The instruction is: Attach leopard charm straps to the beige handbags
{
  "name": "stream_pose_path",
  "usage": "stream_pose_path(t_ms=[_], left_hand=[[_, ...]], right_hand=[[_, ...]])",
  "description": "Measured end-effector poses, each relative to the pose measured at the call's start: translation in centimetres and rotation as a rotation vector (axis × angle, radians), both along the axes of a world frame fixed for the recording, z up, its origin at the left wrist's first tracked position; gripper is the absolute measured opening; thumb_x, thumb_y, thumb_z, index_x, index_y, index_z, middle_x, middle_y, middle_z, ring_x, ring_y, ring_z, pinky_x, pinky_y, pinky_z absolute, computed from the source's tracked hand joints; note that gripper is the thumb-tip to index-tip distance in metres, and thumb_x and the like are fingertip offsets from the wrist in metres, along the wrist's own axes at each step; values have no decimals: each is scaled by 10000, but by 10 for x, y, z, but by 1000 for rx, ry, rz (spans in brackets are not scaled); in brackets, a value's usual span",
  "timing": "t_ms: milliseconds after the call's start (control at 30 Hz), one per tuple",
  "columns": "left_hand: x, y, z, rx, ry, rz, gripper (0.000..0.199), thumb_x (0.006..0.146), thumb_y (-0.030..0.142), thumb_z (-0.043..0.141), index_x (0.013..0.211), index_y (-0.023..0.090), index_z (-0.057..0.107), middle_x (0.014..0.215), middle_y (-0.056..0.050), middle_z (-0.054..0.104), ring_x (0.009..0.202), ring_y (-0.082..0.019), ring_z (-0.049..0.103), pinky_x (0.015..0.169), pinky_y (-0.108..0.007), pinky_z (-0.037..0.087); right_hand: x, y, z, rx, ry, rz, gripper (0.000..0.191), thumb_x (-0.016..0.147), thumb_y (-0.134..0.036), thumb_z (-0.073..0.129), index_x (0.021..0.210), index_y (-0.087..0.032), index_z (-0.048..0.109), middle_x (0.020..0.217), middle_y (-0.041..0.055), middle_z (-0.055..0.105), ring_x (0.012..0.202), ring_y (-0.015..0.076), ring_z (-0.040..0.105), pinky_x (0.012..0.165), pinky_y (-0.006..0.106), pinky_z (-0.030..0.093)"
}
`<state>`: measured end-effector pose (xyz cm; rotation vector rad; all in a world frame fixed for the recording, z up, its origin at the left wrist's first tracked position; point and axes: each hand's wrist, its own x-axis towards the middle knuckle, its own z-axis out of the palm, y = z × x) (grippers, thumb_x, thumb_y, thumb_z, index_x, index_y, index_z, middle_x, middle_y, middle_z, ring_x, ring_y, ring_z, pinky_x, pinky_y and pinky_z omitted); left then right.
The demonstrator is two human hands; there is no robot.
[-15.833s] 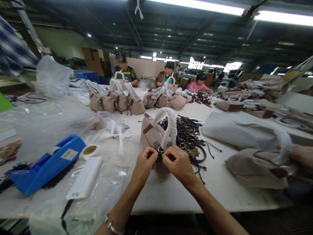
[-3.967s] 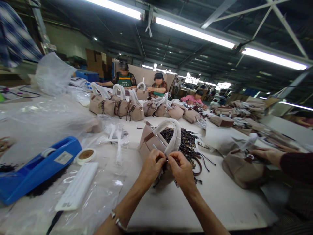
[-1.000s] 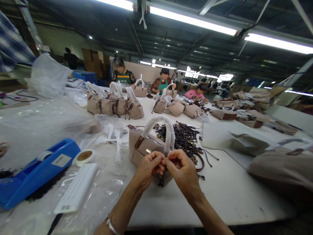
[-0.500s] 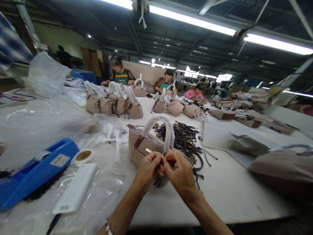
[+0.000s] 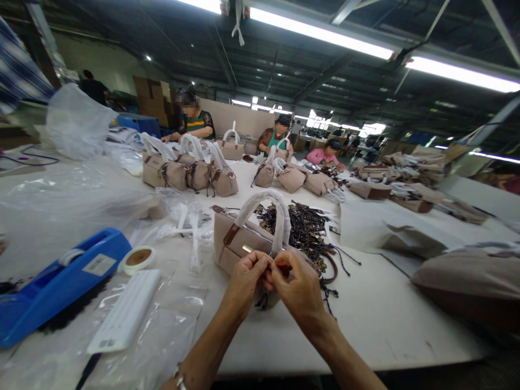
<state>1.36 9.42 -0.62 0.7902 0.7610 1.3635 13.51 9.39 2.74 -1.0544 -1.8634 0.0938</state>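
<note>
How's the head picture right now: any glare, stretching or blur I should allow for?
Head view: the ceiling tube light is blown out to white; glare streaks the clear plastic at the left; the bag at the right edge looks stretched and soft; the left hand and right hand are fairly clear, but detail where they meet is too small to make out.

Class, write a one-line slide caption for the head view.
Bare hands meet at a beige handbag with a white-wrapped handle, beside a heap of dark cords.
</note>
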Motion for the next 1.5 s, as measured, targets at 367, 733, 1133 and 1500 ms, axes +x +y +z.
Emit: stream_pose_path(t_ms=[367, 733, 1133, 1500], left_hand=[[1, 0, -3, -2, -9, 2, 326, 723, 429, 741, 756, 128, 620, 610, 8, 606, 507, -76, 536, 486, -167, 449], [3, -3, 3, -43, 29, 40, 359, 689, 455, 758, 760, 131, 623, 650, -4, 638, 529, -104, 588, 500, -203, 500], [1, -1, 3, 29, 56, 41, 337, 710, 433, 754, 697, 148, 576, 612, 9, 610, 546, -94, 555, 558, -202, 481], [0, 0, 3, 38, 222, 75, 342, 729, 461, 713, 680, 156, 568, 551, 3, 617, 504, -110, 557, 515, -212, 442]], right_hand=[[1, 0, -1, 13, -18, -2, 129, 819, -151, 564, 727, -221, 505, 646, -38, 559, 564, 105, 545, 560, 211, 447], [4, 1, 1, -63, 16, -16, 132, 785, -175, 566, 702, -228, 477, 620, -46, 537, 540, 111, 515, 533, 219, 430], [9, 4, 6, -263, 58, 6, 121, 727, -163, 586, 720, -223, 481, 619, -54, 535, 528, 107, 499, 504, 220, 388], [17, 10, 10, -206, -32, 177, 70, 784, -151, 555, 769, -218, 544, 723, -11, 626, 672, 139, 600, 638, 259, 475]])
